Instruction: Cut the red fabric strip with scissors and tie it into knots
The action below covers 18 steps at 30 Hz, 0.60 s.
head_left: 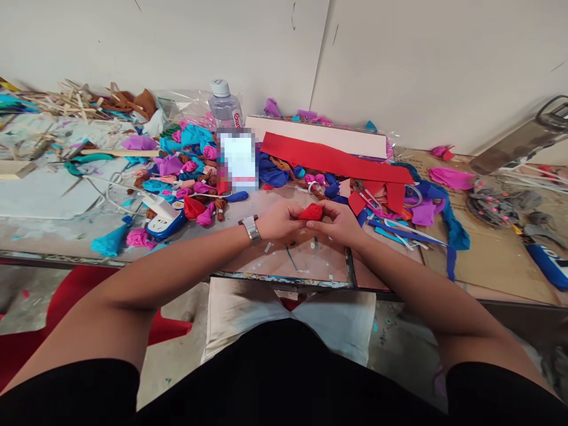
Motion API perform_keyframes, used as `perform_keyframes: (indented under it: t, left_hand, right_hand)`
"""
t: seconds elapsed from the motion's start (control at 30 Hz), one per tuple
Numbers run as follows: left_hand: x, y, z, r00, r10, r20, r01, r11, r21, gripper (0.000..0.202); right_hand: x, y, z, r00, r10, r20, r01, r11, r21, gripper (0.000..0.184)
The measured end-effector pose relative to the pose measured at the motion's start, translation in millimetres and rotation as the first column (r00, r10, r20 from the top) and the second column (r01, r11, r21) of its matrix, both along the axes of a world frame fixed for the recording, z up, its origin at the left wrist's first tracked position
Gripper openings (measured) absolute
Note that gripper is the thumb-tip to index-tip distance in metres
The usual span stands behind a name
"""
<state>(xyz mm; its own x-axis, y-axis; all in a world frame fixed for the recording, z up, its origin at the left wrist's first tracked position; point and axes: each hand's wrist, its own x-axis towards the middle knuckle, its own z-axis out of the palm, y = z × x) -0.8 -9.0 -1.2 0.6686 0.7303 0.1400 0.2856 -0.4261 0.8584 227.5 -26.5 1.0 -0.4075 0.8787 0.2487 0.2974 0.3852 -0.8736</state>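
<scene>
Between my two hands, just above the near part of the table, is a small red fabric rose (312, 211) with rolled, layered folds. My left hand (283, 220), with a metal watch (251, 228) on its wrist, pinches the rose from the left. From the right, the thumb and fingers of my right hand (339, 222) close on it too. Behind the hands lies a long red fabric strip (332, 158). Scissors (367, 195) rest on red scraps to the right of my hands. Several rolled pink, blue and brown fabric pieces (209, 152) are heaped to the left.
A lit phone (238, 161) leans against a water bottle (225, 106). A blue-and-white power strip (166, 222) with a plugged-in charger sits left. Thin wooden sticks (73, 102) are piled at the far left. Cardboard (492, 260) and a dark tumbler (510, 142) are on the right.
</scene>
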Motion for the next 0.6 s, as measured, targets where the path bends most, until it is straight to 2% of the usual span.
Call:
perform_keyframes:
  t: [0.17, 0.3, 0.5, 0.6]
  left_hand:
    - [1.2, -2.9, -0.2, 1.0, 0.01, -0.018, -0.01, 1.0, -0.014, 0.044]
    - [1.1, -3.9, 0.0, 1.0, 0.025, 0.007, -0.025, 1.0, 0.001, 0.041]
    - [-0.2, -0.9, 0.7, 0.998, 0.044, 0.038, -0.046, 0.998, 0.045, 0.045]
    - [0.1, 0.1, 0.9, 0.997, 0.055, 0.06, -0.056, 0.998, 0.02, 0.049]
  right_hand:
    - [-0.9, 0.8, 0.2, 1.0, 0.005, -0.016, -0.005, 1.0, -0.012, 0.046]
    - [-0.6, 1.4, -1.2, 0.995, 0.028, -0.092, -0.035, 0.997, -0.074, 0.041]
    - [-0.3, 2.8, -2.8, 0.988, 0.026, -0.152, -0.047, 0.99, -0.134, 0.042]
    - [-1.6, 3.2, -2.5, 0.983, 0.0, -0.182, -0.028, 0.988, -0.149, 0.043]
